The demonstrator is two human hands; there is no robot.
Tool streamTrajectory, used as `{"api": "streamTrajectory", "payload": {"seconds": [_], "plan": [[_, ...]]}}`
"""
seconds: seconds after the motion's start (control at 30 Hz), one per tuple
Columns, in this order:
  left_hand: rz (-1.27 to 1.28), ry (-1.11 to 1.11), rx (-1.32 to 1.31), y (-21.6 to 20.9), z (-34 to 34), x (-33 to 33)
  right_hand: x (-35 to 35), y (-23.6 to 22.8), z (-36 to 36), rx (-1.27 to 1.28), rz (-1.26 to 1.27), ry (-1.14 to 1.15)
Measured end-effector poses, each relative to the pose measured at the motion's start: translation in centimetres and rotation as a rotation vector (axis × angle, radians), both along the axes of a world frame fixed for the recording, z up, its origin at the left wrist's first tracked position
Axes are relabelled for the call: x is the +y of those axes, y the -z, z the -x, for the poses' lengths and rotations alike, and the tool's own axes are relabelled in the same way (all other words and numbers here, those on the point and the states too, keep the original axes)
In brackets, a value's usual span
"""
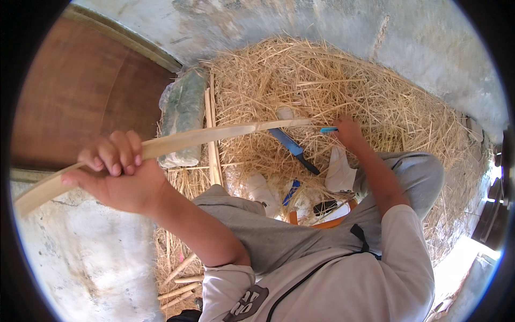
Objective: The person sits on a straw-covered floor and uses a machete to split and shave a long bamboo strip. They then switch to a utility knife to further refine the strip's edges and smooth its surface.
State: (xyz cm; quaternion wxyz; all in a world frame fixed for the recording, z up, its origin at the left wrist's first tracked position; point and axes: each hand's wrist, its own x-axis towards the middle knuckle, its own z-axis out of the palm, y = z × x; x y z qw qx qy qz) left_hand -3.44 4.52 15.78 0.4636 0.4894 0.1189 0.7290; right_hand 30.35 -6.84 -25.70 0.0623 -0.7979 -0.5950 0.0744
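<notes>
A long pale bamboo strip point(214, 132) arches across the view from the far left to the middle. My left hand point(120, 172) is closed around its wide part, thumb stretched out along it. Toward the strip's thin right end, my right hand point(348, 133) is closed on a small blue tool point(328, 129); its kind is too small to tell. Whether those fingers also grip the strip I cannot tell. Beneath the strip, a large knife point(292, 147) with a bluish blade and black handle lies on the straw.
Straw shavings point(268, 70) cover the floor up to the grey wall point(418, 32). A green plastic-wrapped bundle point(184, 118) lies beside upright bamboo slats point(212, 155) near a brown door point(91, 91). A blue object point(291, 192) and a black object point(325, 207) lie between my feet.
</notes>
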Motion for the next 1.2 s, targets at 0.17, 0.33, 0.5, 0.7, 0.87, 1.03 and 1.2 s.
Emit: {"api": "streamTrajectory", "payload": {"seconds": [0.17,0.33,0.5,0.7,0.87,1.03,1.2], "plan": [[-0.116,-0.026,0.122,-2.0,2.3,-1.9,0.3,-4.3,-0.3,0.125,0.026,0.113],[-0.143,0.046,0.165,-1.4,2.1,-1.2,2.3,-9.8,-1.1,0.033,-0.105,0.114],[-0.037,-0.097,0.119,-0.2,-0.1,0.4,3.1,-18.3,-0.2,0.325,-0.456,0.114],[-0.003,-0.220,0.064,0.0,-1.6,0.9,4.6,-13.5,7.7,1.148,-0.441,0.107],[-0.104,-0.349,0.184,0.3,-3.3,-1.7,3.5,-16.8,17.4,1.222,-0.303,0.012],[-0.131,-0.176,0.184,0.8,-2.8,-3.6,2.4,-15.9,19.9,1.477,-0.394,0.022],[-0.114,-0.155,0.169,1.4,-3.6,-3.5,3.1,-14.1,19.5,1.324,-0.469,0.035]]}}
